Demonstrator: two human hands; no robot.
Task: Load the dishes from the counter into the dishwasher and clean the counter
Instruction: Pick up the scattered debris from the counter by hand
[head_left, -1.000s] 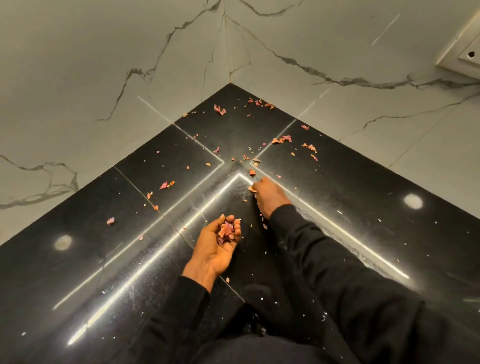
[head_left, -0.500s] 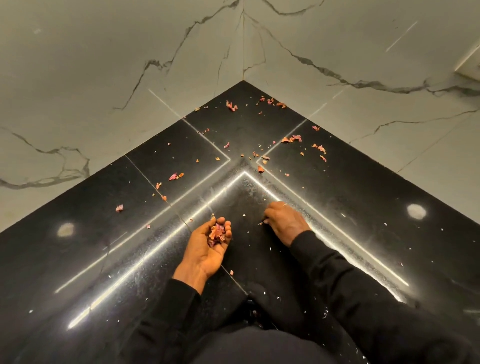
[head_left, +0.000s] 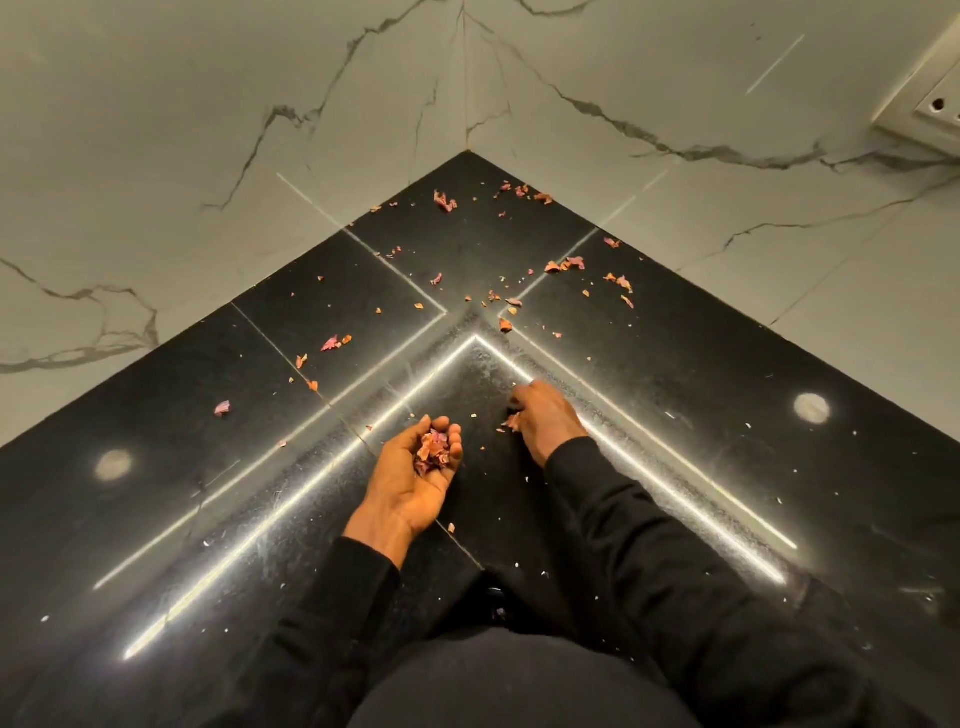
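The fingers (head_left: 453, 435) of the left hand (head_left: 410, 483) are bent up like a little bowl. The palm faces up, and they hold a pile of scraps (head_left: 431, 452), pink and orange. This hand is low over the counter (head_left: 156, 493), near the front. Near it, the right hand (head_left: 548, 423) is palm down on the counter. Its fingers (head_left: 522, 397) are bent, and one scrap (head_left: 511, 422) sits at their tips. I cannot tell if they pinch it or only push it. Both arms are in black sleeves (head_left: 649, 519).

I think the step in hand is cleaning the counter by picking up bits. It looks only partly done. The dark stone close to the hands has mostly tiny white crumbs (head_left: 670, 414) left. But many loose scraps (head_left: 563, 265) lie farther back, spread toward the corner, and a few lie off to the left. Some sit right by the wall (head_left: 208, 104), deep in the corner. Those will need a long reach.

No dishes show on this part of the counter, and no dishwasher is in view. So I cannot say how that part stands.

The cupped hand looks quite full. I think bits may spill if more go in. Bright lines of light shine on the stone and may hide small crumbs. A socket (head_left: 930, 109) is on the right wall, well apart from the hands.
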